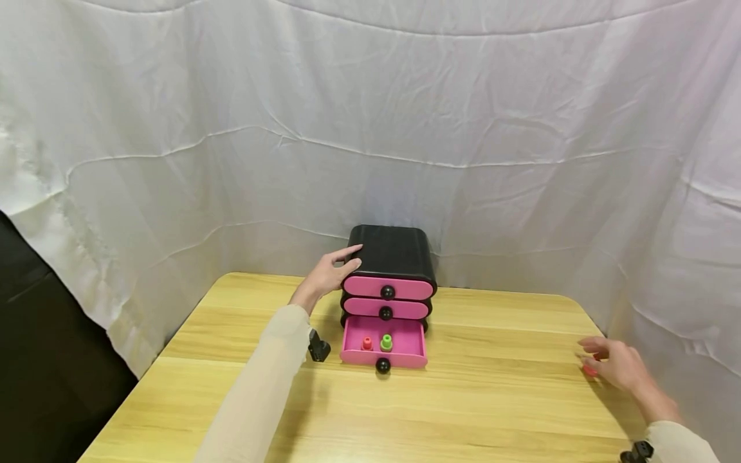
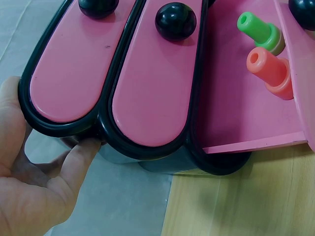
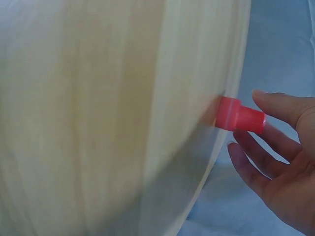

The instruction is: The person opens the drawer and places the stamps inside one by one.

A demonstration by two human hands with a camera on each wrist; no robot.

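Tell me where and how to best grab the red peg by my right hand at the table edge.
The red peg looks to lie on its side near the table edge, wider flange toward the table. Pinching its narrower cylindrical stem across its width with the right hand, thumb and forefinger coming from above, probably works best; the flange should stop it slipping.

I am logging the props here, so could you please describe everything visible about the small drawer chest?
The drawer chest has a glossy black, rounded plastic-looking shell and three pink drawer fronts, each with a black ball knob. It stands upright at the back of the wooden table. The two upper drawers are shut; the bottom drawer is pulled open, holding a red peg and a green peg. The left hand rests on its upper left corner.
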